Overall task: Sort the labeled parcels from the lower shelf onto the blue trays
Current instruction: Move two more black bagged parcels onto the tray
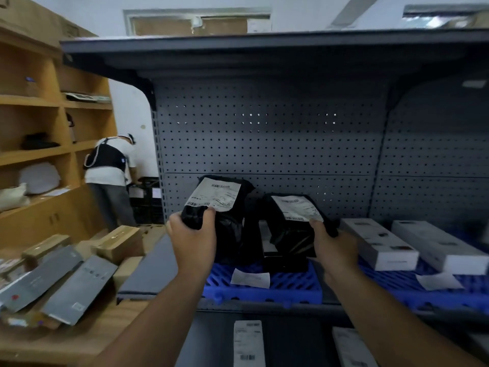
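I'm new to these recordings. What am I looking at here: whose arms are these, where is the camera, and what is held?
There is no machine: one camera sits on a person's head and looks forward and down, so the two bare arms are the wearer's own. The left hand grips a black plastic parcel with a white label by its lower corner; the right hand grips a second black labelled parcel beside it. Both are upright over a blue plastic grid tray on a grey metal shelf. A second blue tray to the right carries two long white boxes. More labelled parcels lie on the shelf below.
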Action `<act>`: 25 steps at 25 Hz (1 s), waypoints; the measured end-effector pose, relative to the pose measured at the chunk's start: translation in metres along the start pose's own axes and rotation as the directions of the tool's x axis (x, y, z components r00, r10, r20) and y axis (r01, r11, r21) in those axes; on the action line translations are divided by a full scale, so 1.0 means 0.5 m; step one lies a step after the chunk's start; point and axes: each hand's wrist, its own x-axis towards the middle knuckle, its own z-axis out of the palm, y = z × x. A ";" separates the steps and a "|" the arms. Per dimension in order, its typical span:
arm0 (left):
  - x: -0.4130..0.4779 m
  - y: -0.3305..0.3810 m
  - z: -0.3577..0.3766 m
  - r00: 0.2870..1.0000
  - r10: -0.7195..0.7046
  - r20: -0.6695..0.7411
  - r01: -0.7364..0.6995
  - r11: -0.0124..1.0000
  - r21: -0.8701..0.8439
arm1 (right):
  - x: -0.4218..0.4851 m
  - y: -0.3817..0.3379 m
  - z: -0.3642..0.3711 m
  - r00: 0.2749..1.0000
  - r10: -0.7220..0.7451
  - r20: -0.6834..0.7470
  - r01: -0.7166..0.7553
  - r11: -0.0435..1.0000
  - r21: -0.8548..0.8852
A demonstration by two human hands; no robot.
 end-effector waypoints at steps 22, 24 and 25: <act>0.031 -0.099 0.096 0.999 -0.041 0.013 0.035 0.956 0.291 | 0.060 0.081 0.059 0.960 -0.238 0.150 0.280 0.764 -0.581; 0.028 -0.109 0.096 0.999 -0.020 0.034 0.010 0.964 0.266 | 0.065 0.082 0.055 0.958 -0.237 0.160 0.285 0.800 -0.527; 0.027 -0.113 0.095 0.999 -0.017 0.037 0.007 0.966 0.259 | 0.066 0.081 0.053 0.956 -0.244 0.165 0.295 0.797 -0.527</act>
